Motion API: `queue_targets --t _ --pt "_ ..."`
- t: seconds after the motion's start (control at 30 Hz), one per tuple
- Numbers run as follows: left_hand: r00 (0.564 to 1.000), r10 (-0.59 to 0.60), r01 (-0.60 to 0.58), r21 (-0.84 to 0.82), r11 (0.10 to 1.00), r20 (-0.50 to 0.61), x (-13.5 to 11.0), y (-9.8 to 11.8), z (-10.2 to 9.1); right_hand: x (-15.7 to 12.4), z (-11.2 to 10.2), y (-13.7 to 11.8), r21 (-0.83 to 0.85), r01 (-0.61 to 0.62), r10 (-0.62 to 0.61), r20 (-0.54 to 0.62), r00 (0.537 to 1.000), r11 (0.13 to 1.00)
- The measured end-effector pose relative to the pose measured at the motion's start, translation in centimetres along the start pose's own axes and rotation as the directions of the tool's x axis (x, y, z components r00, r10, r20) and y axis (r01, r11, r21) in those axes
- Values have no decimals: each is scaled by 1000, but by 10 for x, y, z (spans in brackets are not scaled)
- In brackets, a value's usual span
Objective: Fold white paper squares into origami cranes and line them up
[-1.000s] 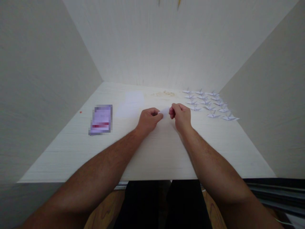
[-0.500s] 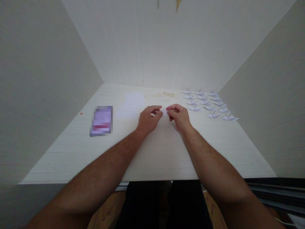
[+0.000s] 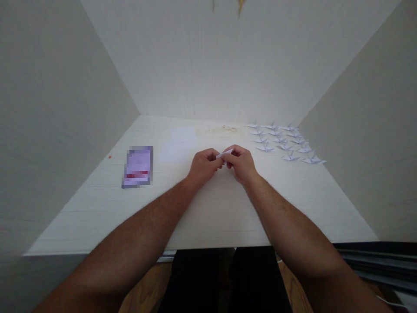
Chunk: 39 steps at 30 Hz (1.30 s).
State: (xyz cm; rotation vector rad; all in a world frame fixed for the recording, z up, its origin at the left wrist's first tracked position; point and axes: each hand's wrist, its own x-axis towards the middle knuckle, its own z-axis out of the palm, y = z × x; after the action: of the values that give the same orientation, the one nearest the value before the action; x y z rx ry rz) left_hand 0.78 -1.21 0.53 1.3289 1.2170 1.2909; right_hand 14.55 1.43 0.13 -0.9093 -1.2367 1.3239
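A small folded piece of white paper [image 3: 225, 154] is raised just off the table between my two hands. My left hand [image 3: 205, 166] pinches its left end, thumb on the near side. My right hand [image 3: 240, 161] closes on the right end, the fingertips almost meeting those of the left. Fingers hide much of the paper, so its exact folded shape cannot be made out. To the right, several white paper cranes [image 3: 280, 140] stand in rows on the table.
White paper sheets [image 3: 179, 143] lie left of my hands. Farther left is a blurred purple flat object [image 3: 138, 166], with a small orange speck [image 3: 110, 157] beyond it. Brownish marks [image 3: 228, 128] spot the back of the white table [image 3: 208, 217]. Walls enclose the back and both sides.
My hands have come closer together. The paper, low and mostly hidden before, is now lifted and tilted between the fingertips of both hands.
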Motion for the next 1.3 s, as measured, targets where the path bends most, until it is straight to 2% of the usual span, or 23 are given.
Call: queue_targets --t 0.2,0.4,0.53,0.7,0.87,1.07,1.17,1.3 --pt "998 -56 56 -77 995 -3 -2 6 -1 2 0 0 -46 9 -11 -56 998 999" --pt "992 -61 43 -159 986 -107 2 3 -1 0 0 -4 -75 -6 3 -33 999 997" --pt "996 -67 54 -182 982 -62 3 -1 -1 -2 1 -7 -114 -3 -8 -96 995 993" --pt "997 -64 57 -180 982 -37 2 -3 -1 -1 1 -7 -73 18 -23 -69 997 997" --pt "1000 -30 30 -136 990 2 2 -6 -2 -3 2 -12 -131 62 -80 -138 987 989" --pt "999 -36 35 -80 996 -6 2 -6 -3 0 0 -8 -136 90 -102 -83 991 987" --pt "999 -38 38 -51 998 -3 2 -6 -3 3 -4 -6 -142 92 -108 -109 988 985" --pt "999 -39 35 -111 993 -34 4 -7 -4 5 -7 -7 -119 84 -98 -121 988 989"
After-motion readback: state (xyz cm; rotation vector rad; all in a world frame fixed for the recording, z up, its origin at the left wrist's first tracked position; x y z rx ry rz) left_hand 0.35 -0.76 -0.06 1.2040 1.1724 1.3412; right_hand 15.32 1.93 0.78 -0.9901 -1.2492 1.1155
